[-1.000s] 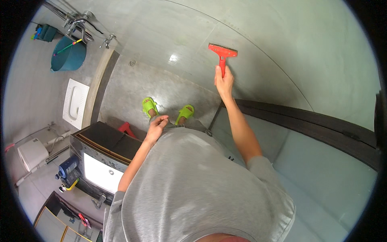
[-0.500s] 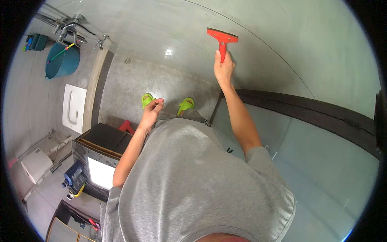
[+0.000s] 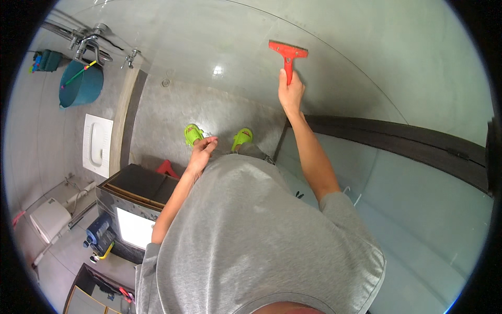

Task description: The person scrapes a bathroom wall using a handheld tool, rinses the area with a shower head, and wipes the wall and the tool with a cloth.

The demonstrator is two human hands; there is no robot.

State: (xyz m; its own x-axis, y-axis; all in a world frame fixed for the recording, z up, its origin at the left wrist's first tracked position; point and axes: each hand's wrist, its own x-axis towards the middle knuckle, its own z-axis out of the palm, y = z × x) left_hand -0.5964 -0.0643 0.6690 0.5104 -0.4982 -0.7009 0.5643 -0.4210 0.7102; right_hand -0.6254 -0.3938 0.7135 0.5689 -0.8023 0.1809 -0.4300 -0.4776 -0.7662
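Note:
My right hand (image 3: 292, 95) is closed round the handle of a red scraper (image 3: 289, 51). Its wide, flat head points away from me and lies at, or very close to, the smooth pale grey-green wall (image 3: 219, 36); whether it touches cannot be told. Lower and to the left, my left hand (image 3: 202, 154) hangs in front of my body with nothing visible in it. Its fingers are loosely stretched to the right, just above my bright green slippers (image 3: 192, 134).
A dark-framed door (image 3: 418, 183) is at my right. On the left are a dark cabinet (image 3: 138, 183), a red object (image 3: 167, 168) behind it, a raised ledge (image 3: 125, 115), a squat toilet (image 3: 97, 144), a blue-green bucket (image 3: 83, 89) and wall taps (image 3: 94, 42).
The scraper and my right hand have come slightly toward me along the wall. My left hand has shifted a little to the right. The view has tilted slightly.

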